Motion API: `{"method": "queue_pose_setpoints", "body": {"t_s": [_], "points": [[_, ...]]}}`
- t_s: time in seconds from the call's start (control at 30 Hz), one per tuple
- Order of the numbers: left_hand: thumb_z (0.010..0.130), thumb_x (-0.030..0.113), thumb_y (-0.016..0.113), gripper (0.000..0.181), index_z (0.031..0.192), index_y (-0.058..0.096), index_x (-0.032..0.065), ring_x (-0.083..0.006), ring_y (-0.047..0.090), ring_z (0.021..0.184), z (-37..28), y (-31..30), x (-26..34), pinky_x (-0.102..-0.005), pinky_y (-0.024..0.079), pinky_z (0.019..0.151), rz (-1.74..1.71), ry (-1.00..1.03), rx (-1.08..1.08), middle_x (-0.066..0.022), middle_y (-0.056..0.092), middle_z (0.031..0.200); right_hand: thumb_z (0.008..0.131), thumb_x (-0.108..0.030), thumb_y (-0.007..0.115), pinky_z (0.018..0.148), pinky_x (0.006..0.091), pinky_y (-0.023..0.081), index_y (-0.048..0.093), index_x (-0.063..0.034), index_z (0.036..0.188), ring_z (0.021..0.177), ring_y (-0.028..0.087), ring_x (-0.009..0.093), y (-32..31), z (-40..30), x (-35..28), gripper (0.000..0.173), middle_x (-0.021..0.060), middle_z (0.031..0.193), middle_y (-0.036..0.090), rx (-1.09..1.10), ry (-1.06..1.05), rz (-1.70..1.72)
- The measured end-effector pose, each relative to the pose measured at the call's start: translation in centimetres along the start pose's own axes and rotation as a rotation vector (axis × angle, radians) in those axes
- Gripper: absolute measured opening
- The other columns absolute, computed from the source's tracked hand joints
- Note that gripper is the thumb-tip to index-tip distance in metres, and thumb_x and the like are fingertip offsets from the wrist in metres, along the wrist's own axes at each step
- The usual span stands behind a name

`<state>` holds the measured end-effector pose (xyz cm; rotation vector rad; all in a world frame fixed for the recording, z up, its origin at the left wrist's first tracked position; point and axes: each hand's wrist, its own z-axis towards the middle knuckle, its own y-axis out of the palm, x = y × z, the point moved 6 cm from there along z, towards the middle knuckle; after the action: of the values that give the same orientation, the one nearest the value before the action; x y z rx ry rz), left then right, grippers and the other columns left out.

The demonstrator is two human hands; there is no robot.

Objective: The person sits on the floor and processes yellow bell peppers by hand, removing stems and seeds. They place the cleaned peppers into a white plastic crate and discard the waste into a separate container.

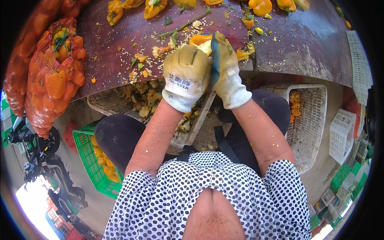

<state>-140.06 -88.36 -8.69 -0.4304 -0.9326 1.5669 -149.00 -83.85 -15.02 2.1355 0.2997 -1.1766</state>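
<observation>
Both my hands wear white knit work gloves with yellowish, stained palms and fingers, and they meet over the near edge of a dark red table point(103, 54). My left hand point(186, 70) has its fingers curled, its back turned up. Beside it, my right hand point(225, 64) grips an orange bell pepper point(200, 39), whose pale inner flesh shows between the hands. Whether the left fingers also hold the pepper is hidden. Loose seeds, a green stem point(186, 25) and pepper scraps point(140, 57) lie around them. Orange peppers point(260, 7) rest along the far side.
Mesh sacks of orange peppers point(54, 81) stand at left. Below the table edge, a white crate point(103, 102) holds pepper cores and scraps. A green crate point(90, 168) with yellow peppers is at lower left; another white crate point(312, 132) with orange peppers is at right.
</observation>
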Motion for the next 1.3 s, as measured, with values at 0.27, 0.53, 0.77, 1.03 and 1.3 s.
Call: {"method": "queue_pose_setpoints", "body": {"t_s": [0.27,0.53,0.77,1.03,1.3], "points": [[0.064,0.016,0.071,0.018,0.075,0.057,0.0114,-0.0243,0.056,0.066,0.3,-0.4,0.8,-0.0393,0.044,0.058,-0.063,0.295,0.042,-0.0051,0.051,0.077,0.095,-0.043,0.058,0.078,0.0322,0.054,0.060,-0.0109,0.111,0.086,0.065,0.018,-2.3,0.8,1.6,0.036,0.0048,0.097,0.065,-0.018,-0.290,-0.132],[0.063,0.020,0.072,0.024,0.084,0.063,0.0128,-0.0201,0.058,0.072,0.5,-1.5,0.2,-0.0405,0.050,0.074,0.003,0.498,0.017,-0.0038,0.057,0.088,0.097,-0.050,0.050,0.091,0.0379,0.052,0.056,-0.0073,0.123,0.106,0.061,0.020,-0.8,1.1,1.0,0.051,0.0078,0.118,0.063,-0.133,0.181,0.232],[0.088,0.018,0.065,0.034,0.117,0.062,0.0010,-0.0264,0.059,0.098,0.8,-3.0,-3.8,-0.0371,0.049,0.084,-0.420,-0.064,0.080,-0.0157,0.062,0.099,0.083,-0.010,0.076,0.102,0.0339,0.046,0.041,0.0008,0.139,0.122,0.055,0.021,-1.2,0.7,-1.4,0.067,0.0133,0.132,0.054,-0.400,-0.347,-0.121],[0.092,0.013,0.060,0.036,0.124,0.057,-0.0027,-0.0203,0.063,0.104,0.2,0.6,-5.8,-0.0294,0.051,0.091,-1.073,-0.555,-0.293,-0.0148,0.062,0.118,0.101,-0.019,0.048,0.093,0.0282,0.044,0.038,0.0012,0.144,0.103,0.054,0.014,-0.4,0.3,-1.7,0.049,0.0092,0.122,0.057,-0.579,-0.321,-0.301],[0.085,0.003,0.062,0.029,0.114,0.065,0.0015,-0.0245,0.066,0.094,0.1,-0.9,-5.3,-0.0320,0.054,0.083,-0.905,-0.656,-0.095,-0.0153,0.065,0.110,0.099,-0.027,0.052,0.092,0.0262,0.046,0.042,-0.0008,0.142,0.103,0.056,0.012,1.1,-0.6,-2.6,0.051,0.0082,0.123,0.058,-0.564,-0.159,-0.231]]}}
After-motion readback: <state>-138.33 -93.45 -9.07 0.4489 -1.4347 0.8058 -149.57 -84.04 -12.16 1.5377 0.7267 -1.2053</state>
